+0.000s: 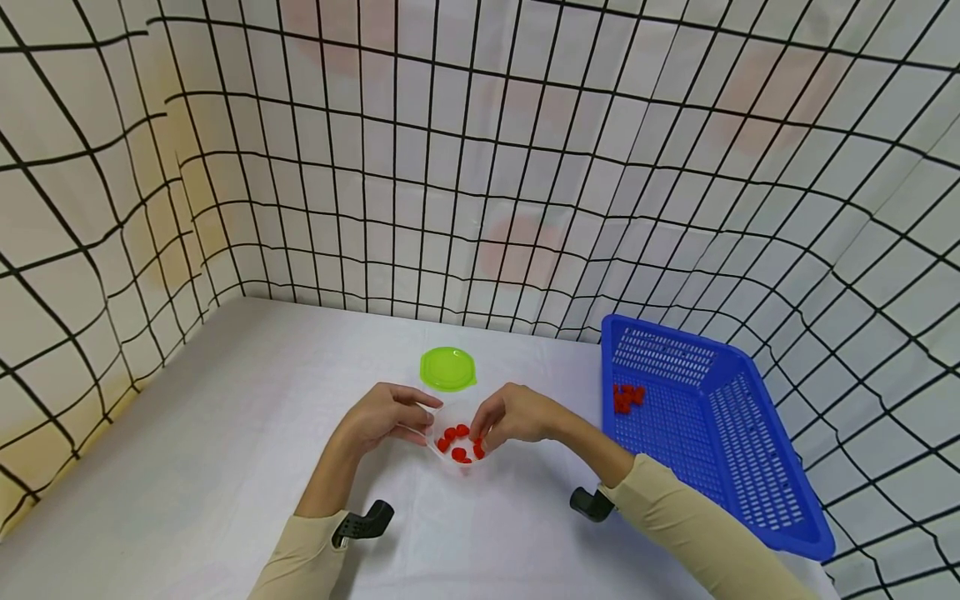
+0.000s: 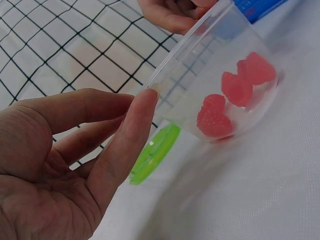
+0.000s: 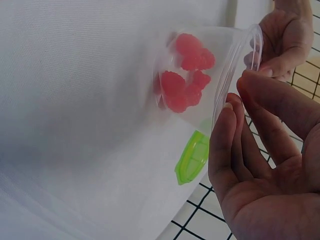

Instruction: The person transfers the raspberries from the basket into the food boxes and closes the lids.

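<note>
A clear plastic tub (image 2: 182, 107) stands uncovered on the white cloth, with several red raspberries (image 2: 215, 117) at its bottom. My left hand (image 1: 393, 412) pinches the tub's rim from the left, thumb on the near side in the left wrist view. Over the tub's right side, my right hand (image 1: 517, 414) has its thumb and fingertips close together at the rim. A bit of red shows between those fingers in the left wrist view, a raspberry (image 2: 203, 11) mostly hidden by them. Just behind the tub lies a bright green lid (image 1: 447, 369).
To the right stands a blue perforated basket (image 1: 720, 433), with a small cluster of red raspberries (image 1: 627, 397) in its far left corner. A black wire grid (image 1: 420, 167) over white sheeting encloses the table (image 1: 247, 400) at the back and both sides.
</note>
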{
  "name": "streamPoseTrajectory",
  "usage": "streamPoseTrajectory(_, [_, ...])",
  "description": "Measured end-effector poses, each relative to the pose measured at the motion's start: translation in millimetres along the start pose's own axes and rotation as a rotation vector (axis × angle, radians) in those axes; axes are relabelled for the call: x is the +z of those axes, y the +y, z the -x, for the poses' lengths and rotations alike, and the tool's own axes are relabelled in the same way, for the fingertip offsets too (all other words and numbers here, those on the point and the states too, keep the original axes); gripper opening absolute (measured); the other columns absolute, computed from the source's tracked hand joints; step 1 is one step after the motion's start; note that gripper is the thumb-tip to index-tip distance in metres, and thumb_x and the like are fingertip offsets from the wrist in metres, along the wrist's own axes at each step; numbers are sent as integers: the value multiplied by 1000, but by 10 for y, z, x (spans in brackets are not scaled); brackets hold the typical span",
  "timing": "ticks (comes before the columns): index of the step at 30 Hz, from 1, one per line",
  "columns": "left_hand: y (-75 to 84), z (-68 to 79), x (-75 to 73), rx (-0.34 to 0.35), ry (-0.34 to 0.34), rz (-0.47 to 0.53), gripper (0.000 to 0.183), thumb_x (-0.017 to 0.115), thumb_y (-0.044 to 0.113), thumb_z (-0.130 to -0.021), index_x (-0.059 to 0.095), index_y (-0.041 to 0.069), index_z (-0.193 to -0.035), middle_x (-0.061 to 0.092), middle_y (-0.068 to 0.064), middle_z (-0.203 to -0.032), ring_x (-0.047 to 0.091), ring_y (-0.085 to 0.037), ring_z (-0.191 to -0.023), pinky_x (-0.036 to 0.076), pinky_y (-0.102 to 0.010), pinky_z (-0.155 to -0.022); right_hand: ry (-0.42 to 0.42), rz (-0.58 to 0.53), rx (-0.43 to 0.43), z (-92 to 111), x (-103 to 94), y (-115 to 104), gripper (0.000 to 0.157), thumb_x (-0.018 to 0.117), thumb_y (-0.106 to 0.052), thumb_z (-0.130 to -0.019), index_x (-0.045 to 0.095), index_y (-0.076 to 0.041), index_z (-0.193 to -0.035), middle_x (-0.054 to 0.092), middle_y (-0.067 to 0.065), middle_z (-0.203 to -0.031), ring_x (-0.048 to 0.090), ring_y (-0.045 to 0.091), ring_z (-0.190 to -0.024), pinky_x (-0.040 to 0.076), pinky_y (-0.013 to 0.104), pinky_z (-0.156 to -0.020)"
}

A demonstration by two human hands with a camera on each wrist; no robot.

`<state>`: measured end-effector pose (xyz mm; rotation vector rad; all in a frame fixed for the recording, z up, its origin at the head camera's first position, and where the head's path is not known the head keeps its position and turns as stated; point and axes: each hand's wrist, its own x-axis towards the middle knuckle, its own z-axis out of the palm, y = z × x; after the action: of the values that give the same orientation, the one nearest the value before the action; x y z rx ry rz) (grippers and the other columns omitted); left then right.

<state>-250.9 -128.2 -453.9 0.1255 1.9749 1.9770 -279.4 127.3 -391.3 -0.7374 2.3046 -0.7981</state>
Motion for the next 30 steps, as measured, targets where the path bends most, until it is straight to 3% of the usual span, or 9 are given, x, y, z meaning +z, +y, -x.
streamPoseTrajectory(8, [5,-5,-2,-1,1,-8,37,64,4,-93,64,-14,-124,70,-27,-109,68,-21,-78,65,-37,-72,-5,-1,-9,-2,-4,-6,18,77,-9,-84,79,-7,-102,76,-1,-90,67,13,-86,57,29,-80])
streamPoseTrajectory(15, [-2,-7,-4,0,-1,-16,35,64,4,-93,65,-14,-123,70,-27,-109,68,-20,-78,65,-36,-72,6,-10,-7,32,-69,-28,22,77,-10,-85,78,-8,-106,76,6,-97,67,14,-88,60,31,-79])
streamPoseTrajectory(25, [6,1,4,-6,2,-10,34,66,5,-92,66,-12,-122,71,-23,-107,68,-20,-77,65,-37,-73,147,-33,42,207,-399,-17,21,78,-17,-87,77,-19,-108,75,-1,-93,69,18,-90,60,40,-86])
streamPoseTrajectory(30, [4,2,1,-4,0,-2,33,66,4,-92,67,-12,-122,72,-19,-104,68,-20,-77,65,-37,-72,224,-60,38,305,-592,59,24,77,-18,-88,76,-16,-112,76,3,-96,71,23,-91,61,41,-87])
